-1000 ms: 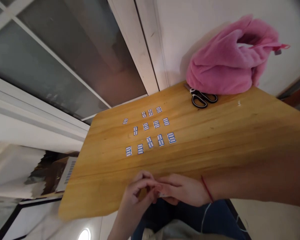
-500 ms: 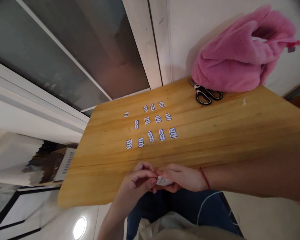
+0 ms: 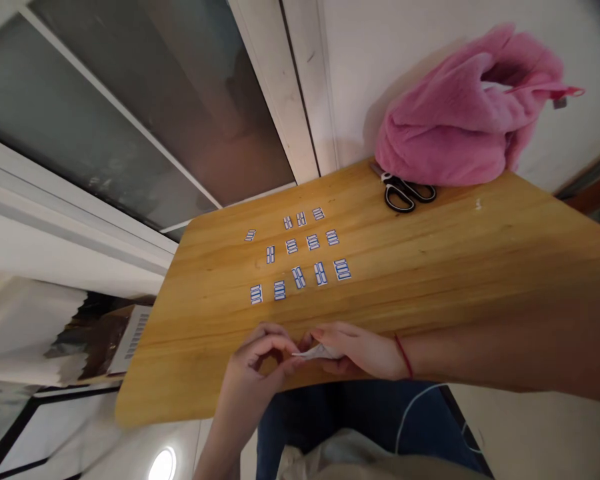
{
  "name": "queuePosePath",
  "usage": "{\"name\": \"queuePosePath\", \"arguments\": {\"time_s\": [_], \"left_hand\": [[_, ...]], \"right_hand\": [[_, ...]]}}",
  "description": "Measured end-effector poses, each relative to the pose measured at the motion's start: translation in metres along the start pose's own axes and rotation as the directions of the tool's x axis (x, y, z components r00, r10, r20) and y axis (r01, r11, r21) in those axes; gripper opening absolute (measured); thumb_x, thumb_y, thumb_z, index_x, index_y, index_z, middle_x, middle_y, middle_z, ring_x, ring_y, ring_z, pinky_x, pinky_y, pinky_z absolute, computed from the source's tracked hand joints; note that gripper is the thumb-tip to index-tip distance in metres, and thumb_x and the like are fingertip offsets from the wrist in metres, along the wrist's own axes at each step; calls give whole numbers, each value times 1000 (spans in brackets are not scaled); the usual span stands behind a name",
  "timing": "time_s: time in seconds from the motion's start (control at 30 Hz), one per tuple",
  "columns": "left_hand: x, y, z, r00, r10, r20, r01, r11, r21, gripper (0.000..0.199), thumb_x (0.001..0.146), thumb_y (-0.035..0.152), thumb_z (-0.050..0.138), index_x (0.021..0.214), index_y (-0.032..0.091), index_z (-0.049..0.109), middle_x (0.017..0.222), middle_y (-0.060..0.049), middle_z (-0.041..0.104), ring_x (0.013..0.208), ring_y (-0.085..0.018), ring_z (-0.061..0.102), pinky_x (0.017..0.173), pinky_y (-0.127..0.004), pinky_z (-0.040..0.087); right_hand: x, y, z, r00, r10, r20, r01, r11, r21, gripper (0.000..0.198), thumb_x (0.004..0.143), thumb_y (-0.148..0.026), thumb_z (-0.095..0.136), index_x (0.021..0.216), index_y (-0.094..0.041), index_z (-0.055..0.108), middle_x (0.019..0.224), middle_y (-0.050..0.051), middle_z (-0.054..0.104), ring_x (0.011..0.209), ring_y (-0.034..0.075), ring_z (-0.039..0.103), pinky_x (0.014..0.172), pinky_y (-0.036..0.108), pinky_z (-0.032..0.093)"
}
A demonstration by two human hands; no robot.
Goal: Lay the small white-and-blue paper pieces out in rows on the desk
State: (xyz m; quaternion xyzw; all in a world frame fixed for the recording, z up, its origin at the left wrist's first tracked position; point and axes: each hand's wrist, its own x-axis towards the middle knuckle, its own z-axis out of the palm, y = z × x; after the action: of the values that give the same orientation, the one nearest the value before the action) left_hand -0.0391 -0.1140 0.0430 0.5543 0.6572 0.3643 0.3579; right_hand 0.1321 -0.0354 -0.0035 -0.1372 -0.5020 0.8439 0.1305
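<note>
A small white piece, paper-like and folded or crumpled (image 3: 319,351), spans the gap between my hands at the table's near edge. My left hand (image 3: 263,360) pinches its thin left end between thumb and forefinger. Around its thicker right part, my right hand (image 3: 353,348) is closed, hiding much of it; a red string circles that wrist. Beyond my hands, several small white cards with blue-outlined bars, such as the near right card (image 3: 343,269), lie in three loose rows on the wooden table (image 3: 205,333).
Black-handled scissors (image 3: 400,193) lie at the back, their blades partly under a pink plush bag (image 3: 445,133) against the wall. A tiny white scrap (image 3: 478,204) lies on the right. Below the table's left edge stands an open cardboard box (image 3: 130,340).
My hands have drawn slightly apart, the left one moving left, so more of the white paper shows between them. The whole view has shifted a little; the cards stay in place.
</note>
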Motion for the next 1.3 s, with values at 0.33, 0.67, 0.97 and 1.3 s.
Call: {"name": "queuePosePath", "arguments": {"time_s": [0.33, 0.67, 0.97, 1.3], "left_hand": [[29, 1, -26, 994, -90, -64, 85, 993, -77, 17, 75, 37, 67, 70, 20, 65, 65, 1, 61, 59, -11, 53, 56, -22, 43], [200, -30, -69, 787, 601, -141, -319, 592, 740, 21, 84, 36, 56, 81, 20, 69, 85, -7, 64, 91, -21, 55, 84, -35, 44], [237, -63, -70, 852, 473, 226, -419, 357, 835, 36, 91, 38, 39, 95, 20, 70, 94, -8, 65, 95, -23, 53, 85, -35, 45], [193, -43, -66, 842, 537, 49, -369, 509, 777, 36, 90, 38, 44, 109, 19, 67, 93, -9, 57, 94, -22, 50, 85, -36, 43]], "right_hand": [[17, 16, -12, 991, 103, 83, -117, 976, 186, 53, 91, -54, 28, 64, -14, 51, 35, -8, 26, 30, 6, 17, 32, 22, 10], [6, -1, -5, 995, 61, 82, -71, 991, 117, 50, 90, -56, 34, 70, -14, 52, 39, -9, 23, 34, 5, 15, 34, 21, 9], [8, -1, -11, 986, 68, 150, -92, 982, 163, 50, 91, -55, 34, 68, -14, 51, 40, -9, 23, 34, 4, 14, 32, 21, 9], [26, 10, -18, 961, 121, 247, -183, 951, 248, 53, 96, -42, 14, 67, -15, 49, 35, -7, 25, 28, 6, 16, 30, 19, 14]]}}
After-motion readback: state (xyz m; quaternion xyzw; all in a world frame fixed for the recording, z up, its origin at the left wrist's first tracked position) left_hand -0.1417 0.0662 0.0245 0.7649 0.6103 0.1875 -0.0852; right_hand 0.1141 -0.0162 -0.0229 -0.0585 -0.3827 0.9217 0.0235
